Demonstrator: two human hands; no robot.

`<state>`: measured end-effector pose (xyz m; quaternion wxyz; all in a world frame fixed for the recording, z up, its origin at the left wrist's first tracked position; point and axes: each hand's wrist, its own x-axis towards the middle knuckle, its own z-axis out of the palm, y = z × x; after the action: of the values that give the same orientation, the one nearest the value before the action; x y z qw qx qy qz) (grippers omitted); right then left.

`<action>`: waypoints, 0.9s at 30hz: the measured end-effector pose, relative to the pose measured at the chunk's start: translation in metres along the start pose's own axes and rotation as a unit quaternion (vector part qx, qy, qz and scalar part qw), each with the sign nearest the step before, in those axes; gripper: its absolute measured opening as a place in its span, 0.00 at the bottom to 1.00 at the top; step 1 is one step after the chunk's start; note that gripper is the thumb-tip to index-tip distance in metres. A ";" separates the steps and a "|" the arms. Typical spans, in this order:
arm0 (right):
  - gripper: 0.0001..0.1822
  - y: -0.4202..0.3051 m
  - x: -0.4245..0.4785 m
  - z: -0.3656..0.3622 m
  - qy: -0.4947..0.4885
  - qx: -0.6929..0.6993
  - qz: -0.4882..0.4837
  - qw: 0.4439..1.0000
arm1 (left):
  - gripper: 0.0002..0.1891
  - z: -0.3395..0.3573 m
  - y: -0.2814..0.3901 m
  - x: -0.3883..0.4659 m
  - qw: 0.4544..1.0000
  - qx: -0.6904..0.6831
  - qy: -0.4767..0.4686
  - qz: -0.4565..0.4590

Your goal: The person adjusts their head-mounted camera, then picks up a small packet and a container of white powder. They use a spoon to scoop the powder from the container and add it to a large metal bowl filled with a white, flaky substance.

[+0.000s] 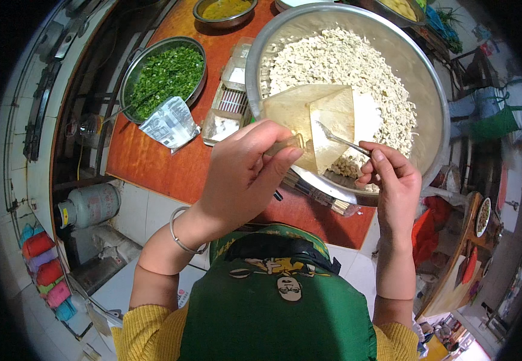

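My left hand (254, 171) grips the handle of a translucent, yellowed plastic scoop (288, 106), tilted over a large steel basin (434, 81). My right hand (389, 173) holds a metal spoon (342, 139) by its handle, with the spoon's bowl at the scoop. Inside the basin lie small pale chopped pieces (333, 56) with a patch of white powder (365, 113) on them. What the scoop holds is hard to tell.
On the wooden table (157, 167) are a pan of chopped greens (171, 72), a printed packet (171, 124), seasoning containers (227, 124), a bowl of yellow liquid (222, 9) and packaged sticks (319, 194). A gas cylinder (92, 205) stands lower left. Another person (491, 110) is at far right.
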<state>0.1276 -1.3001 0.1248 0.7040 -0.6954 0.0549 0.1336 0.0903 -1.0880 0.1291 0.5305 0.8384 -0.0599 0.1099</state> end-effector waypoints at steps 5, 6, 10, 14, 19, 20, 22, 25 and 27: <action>0.13 -0.002 0.004 -0.012 0.016 0.094 -0.007 0.995 | 0.08 0.001 -0.005 -0.001 1.000 -0.025 0.016 -0.007; 0.13 -0.004 0.004 -0.016 0.027 0.113 -0.032 0.993 | 0.08 0.001 -0.006 -0.001 0.999 -0.030 0.022 -0.007; 0.10 -0.007 0.000 -0.020 0.219 -0.371 -0.383 0.817 | 0.07 0.000 -0.007 0.000 0.999 -0.024 0.024 -0.009; 0.14 -0.011 -0.012 -0.009 0.009 -0.330 -0.412 0.849 | 0.07 -0.001 -0.008 -0.003 0.994 -0.089 0.031 -0.056; 0.17 -0.023 -0.009 0.029 -0.123 -0.097 -0.108 0.982 | 0.08 -0.021 -0.008 -0.022 0.963 -0.226 0.036 -0.142; 0.19 -0.025 -0.011 0.032 -0.145 -0.079 -0.107 0.980 | 0.08 -0.028 -0.009 -0.026 0.953 -0.250 0.038 -0.167; 0.22 -0.020 -0.019 0.045 -0.135 -0.055 -0.112 0.983 | 0.08 -0.044 -0.020 -0.041 0.917 -0.312 0.058 -0.242; 0.20 -0.016 -0.040 0.054 -0.051 -0.245 -0.157 0.955 | 0.09 -0.063 -0.046 -0.077 0.889 -0.318 0.091 -0.316; 0.17 -0.001 -0.070 0.041 0.049 -0.171 -0.327 0.928 | 0.09 -0.071 -0.075 -0.109 0.881 -0.295 0.102 -0.356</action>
<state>0.0560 -1.2675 0.1451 0.5752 -0.7904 -0.1649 -0.1312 -0.0072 -0.9935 0.0656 0.7601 0.5918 0.2673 -0.0244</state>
